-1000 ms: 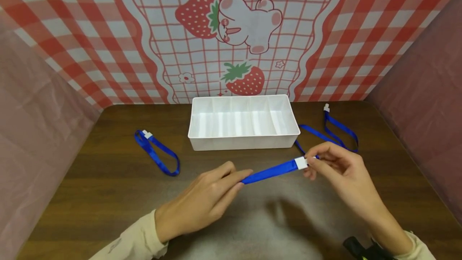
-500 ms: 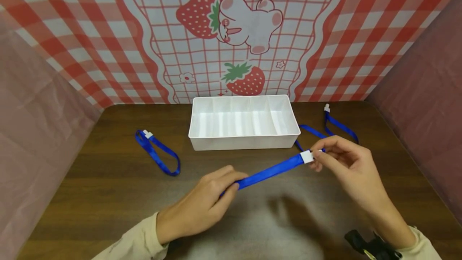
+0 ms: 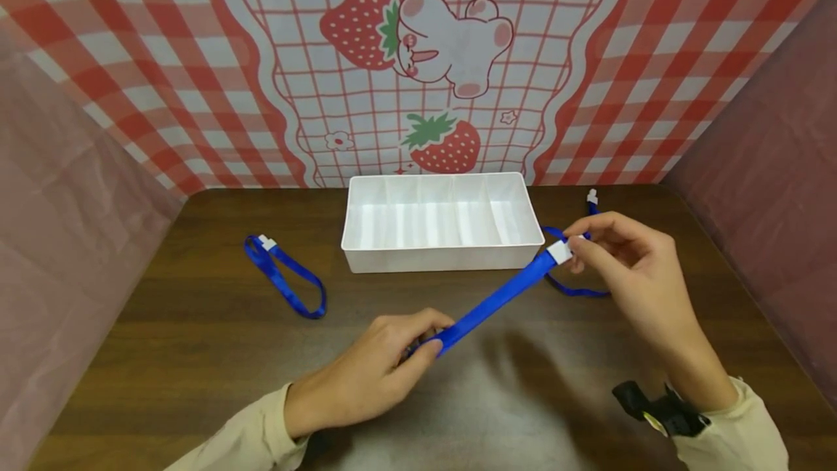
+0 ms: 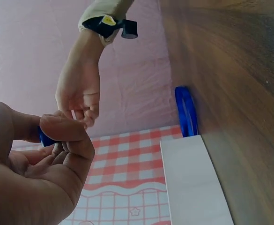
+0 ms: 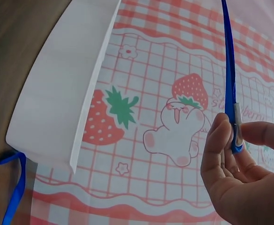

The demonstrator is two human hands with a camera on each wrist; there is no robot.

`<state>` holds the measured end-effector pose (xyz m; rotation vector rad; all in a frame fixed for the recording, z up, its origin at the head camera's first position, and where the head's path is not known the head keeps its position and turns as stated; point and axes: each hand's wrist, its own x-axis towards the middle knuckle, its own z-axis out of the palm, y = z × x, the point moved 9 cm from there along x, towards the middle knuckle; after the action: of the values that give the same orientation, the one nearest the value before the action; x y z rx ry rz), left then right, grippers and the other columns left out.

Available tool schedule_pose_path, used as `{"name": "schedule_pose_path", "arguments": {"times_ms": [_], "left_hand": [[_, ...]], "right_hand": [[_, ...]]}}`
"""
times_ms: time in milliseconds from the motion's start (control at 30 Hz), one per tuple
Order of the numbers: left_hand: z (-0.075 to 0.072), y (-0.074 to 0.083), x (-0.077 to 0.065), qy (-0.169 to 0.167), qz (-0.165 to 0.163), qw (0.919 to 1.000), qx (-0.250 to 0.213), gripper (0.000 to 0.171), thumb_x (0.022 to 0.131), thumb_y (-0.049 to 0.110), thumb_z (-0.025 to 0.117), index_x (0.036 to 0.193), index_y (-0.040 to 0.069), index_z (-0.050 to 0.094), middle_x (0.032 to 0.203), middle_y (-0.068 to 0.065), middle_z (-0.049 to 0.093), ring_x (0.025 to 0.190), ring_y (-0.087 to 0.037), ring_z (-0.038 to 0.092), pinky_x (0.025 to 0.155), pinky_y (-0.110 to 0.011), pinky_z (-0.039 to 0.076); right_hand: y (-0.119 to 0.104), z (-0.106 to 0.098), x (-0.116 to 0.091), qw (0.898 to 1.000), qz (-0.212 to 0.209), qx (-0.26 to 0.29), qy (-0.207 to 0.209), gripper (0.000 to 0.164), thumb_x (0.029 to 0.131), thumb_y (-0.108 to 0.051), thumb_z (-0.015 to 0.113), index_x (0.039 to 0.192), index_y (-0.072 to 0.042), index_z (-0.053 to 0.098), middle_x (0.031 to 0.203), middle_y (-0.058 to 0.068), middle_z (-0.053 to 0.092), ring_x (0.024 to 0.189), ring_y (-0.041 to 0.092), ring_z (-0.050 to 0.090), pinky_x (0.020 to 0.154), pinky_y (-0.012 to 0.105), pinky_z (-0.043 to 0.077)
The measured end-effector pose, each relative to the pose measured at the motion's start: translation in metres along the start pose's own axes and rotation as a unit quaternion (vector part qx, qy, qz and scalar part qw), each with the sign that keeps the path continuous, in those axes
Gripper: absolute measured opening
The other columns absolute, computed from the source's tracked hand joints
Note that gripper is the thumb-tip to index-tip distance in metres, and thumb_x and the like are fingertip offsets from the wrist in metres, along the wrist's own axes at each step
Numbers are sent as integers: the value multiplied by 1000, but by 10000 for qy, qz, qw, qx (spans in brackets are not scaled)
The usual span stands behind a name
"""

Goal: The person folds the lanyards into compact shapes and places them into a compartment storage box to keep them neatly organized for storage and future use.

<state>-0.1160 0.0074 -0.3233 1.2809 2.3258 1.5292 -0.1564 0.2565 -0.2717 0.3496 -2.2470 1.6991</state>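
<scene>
A blue lanyard (image 3: 500,299) with a white plastic clip (image 3: 559,251) is stretched between the two hands above the table. My left hand (image 3: 375,376) grips its lower end, the strap coming out between thumb and forefinger. My right hand (image 3: 631,275) pinches the clip end higher up at the right. In the right wrist view the strap (image 5: 229,65) runs upward from the clip at the fingertips. The left wrist view shows only a small bit of blue strap (image 4: 46,137) in the left hand; most of it is hidden.
A white box (image 3: 441,259) with several compartments stands at the back middle of the wooden table (image 3: 216,384). Another blue lanyard (image 3: 297,282) lies left of it. A further blue lanyard (image 3: 575,291) lies to the right, partly behind the right hand. A checked strawberry cloth (image 3: 451,42) hangs behind.
My right hand has moved up and away with the clip end, so the stretched lanyard slants more steeply. My left hand keeps its hold, its fingers now more curled around the lower end.
</scene>
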Motion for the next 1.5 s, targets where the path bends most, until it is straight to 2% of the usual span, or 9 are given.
{"name": "schedule_pose_path", "arguments": {"times_ms": [233, 500, 700, 900, 1000, 1100, 1233, 1367, 1500], "left_hand": [[-24, 0, 3, 367, 1, 9993, -42, 16, 101, 7, 57, 113, 8, 67, 76, 5, 57, 58, 1, 44, 47, -21, 40], [-60, -12, 2, 580, -568, 9953, -529, 17, 100, 8, 60, 113, 9, 70, 88, 0, 66, 65, -11, 57, 55, -26, 50], [-79, -10, -2, 742, -570, 9951, -320, 18, 100, 6, 59, 113, 9, 71, 92, 0, 68, 70, -15, 61, 56, -28, 52], [-92, -10, -4, 818, -535, 9951, -123, 14, 97, 5, 64, 106, 11, 73, 89, 2, 69, 66, -15, 60, 56, -27, 51], [-95, -8, -4, 746, -408, 9963, -92, 18, 96, 4, 64, 111, 11, 71, 82, 4, 66, 61, -12, 56, 53, -26, 48], [-95, -3, -4, 536, -252, 9979, -257, 21, 97, 2, 63, 114, 13, 70, 86, 4, 67, 64, -11, 56, 54, -27, 48], [-91, 1, -5, 166, -132, 9979, -606, 20, 96, 0, 62, 106, 15, 72, 89, 4, 70, 64, -13, 59, 52, -28, 51], [-87, 5, -7, -99, -23, 9945, -1045, 20, 94, -4, 64, 102, 11, 74, 78, 1, 70, 58, -14, 63, 48, -29, 52], [-84, 21, -8, -382, 624, 9857, -1518, 22, 89, -12, 64, 104, 3, 71, 85, -8, 75, 74, -20, 73, 60, -35, 59]], "right_hand": [[9, -2, 2, 9997, 219, 70, 28, 12, 93, -1, 67, 101, 9, 66, 76, 15, 64, 64, 18, 65, 61, 24, 57], [12, 4, 3, 9984, 432, -167, -324, 20, 94, -5, 67, 113, 3, 66, 87, 15, 68, 70, 19, 70, 63, 27, 58], [13, 10, 0, 9959, 774, 111, -446, 22, 93, -7, 70, 111, 6, 68, 85, 13, 71, 71, 18, 72, 65, 30, 59], [10, 15, -3, 9942, 744, -472, -621, 12, 93, -8, 70, 101, 1, 71, 81, 15, 72, 69, 23, 70, 64, 29, 58], [9, 18, -4, 9922, 668, -762, -731, 9, 94, -9, 69, 98, -2, 72, 80, 14, 72, 70, 25, 70, 65, 31, 58], [10, 21, -4, 9910, 650, -829, -824, 8, 94, -9, 69, 98, -2, 72, 80, 13, 73, 69, 24, 70, 65, 32, 59], [13, 24, -3, 9901, 634, -850, -920, 9, 94, -6, 69, 99, 0, 72, 80, 12, 73, 68, 22, 71, 64, 30, 58], [15, 27, -4, 9886, 652, -920, -995, 9, 93, -6, 70, 100, 0, 72, 80, 12, 73, 68, 21, 71, 64, 29, 58], [16, 30, -5, 9873, 749, -925, -1051, 10, 92, -9, 72, 99, -2, 72, 81, 13, 73, 69, 21, 71, 63, 30, 58]]}}
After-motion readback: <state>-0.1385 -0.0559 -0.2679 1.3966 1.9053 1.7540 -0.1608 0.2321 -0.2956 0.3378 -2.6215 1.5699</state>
